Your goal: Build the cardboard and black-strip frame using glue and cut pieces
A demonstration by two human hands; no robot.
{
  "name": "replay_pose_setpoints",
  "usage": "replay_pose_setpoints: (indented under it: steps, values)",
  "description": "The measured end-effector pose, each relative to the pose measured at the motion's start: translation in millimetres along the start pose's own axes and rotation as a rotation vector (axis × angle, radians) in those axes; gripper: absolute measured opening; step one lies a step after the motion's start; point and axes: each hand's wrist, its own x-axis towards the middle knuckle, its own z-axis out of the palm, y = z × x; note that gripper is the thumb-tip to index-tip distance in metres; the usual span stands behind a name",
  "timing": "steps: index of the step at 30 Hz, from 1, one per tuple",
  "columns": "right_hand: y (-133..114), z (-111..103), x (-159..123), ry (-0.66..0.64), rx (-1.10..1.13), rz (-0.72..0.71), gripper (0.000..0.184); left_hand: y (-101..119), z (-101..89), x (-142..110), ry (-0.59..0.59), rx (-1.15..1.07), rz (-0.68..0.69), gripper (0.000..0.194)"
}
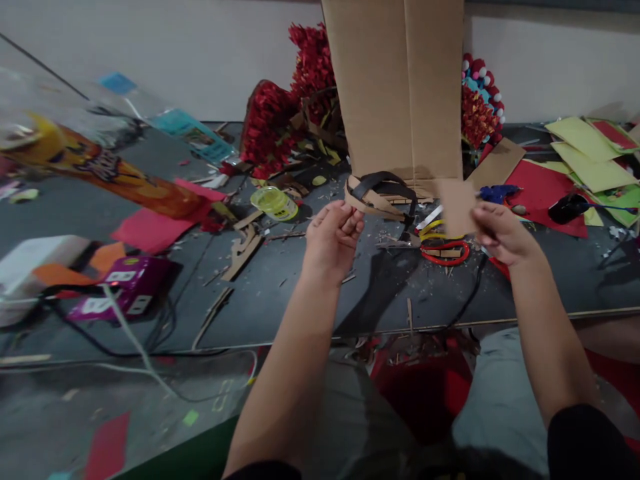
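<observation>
My left hand (336,237) pinches the near side of a looped cardboard band (361,199), which has a black strip (383,180) crossing over it. It is held just above the dark tabletop. Between the thumb and fingers of my right hand (504,232) is a small, slightly blurred piece of cardboard (456,205). The two held things are apart. Below them, red-handled scissors (445,255) lie on the table, with a yellow-handled tool (434,230) beside them. A tall cardboard sheet (395,87) stands upright behind both hands.
Left are an orange tube-shaped can (110,173), a clear bottle with a blue label (193,133), a small yellow-green tub (275,203) and a purple box (125,288) with cables. Red tinsel-like pieces (273,120) stand behind. Coloured paper (593,157) lies right. Scraps litter the table.
</observation>
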Motion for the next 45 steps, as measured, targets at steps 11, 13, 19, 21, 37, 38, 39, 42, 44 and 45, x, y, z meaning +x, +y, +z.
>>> replay_pose_setpoints:
  steps: [11,13,19,21,37,38,39,42,44,45]
  values:
    - [11,0,8,0.063,-0.115,0.012,0.038,6,6.5,-3,0.08,-0.027,-0.034,0.016]
    - [16,2,11,0.098,-0.333,0.051,0.028,9,10.8,-5,0.118,-0.034,-0.07,0.017]
    - [26,7,19,0.11,-0.416,0.045,0.013,18,23.1,-11,0.198,-0.007,-0.094,0.013]
    - [21,9,15,0.1,-0.403,0.047,0.013,20,26.1,-13,0.215,-0.005,-0.098,0.012]
    - [8,3,5,0.018,-0.07,0.121,0.037,22,31.2,-15,0.265,-0.007,-0.12,0.014]
    - [8,3,5,0.046,-0.1,0.129,0.037,21,30.3,-15,0.266,-0.006,-0.119,0.015]
    - [8,3,6,0.046,-0.104,0.134,0.038,21,29.5,-15,0.269,-0.007,-0.116,0.015]
    - [7,3,5,-0.026,0.011,0.115,0.041,20,27.7,-14,0.246,-0.01,-0.114,0.015]
    - [6,1,5,-0.02,0.024,0.121,0.041,19,26.5,-14,0.236,-0.011,-0.112,0.015]
    - [6,1,4,0.002,-0.002,0.132,0.041,19,25.7,-13,0.235,-0.012,-0.113,0.015]
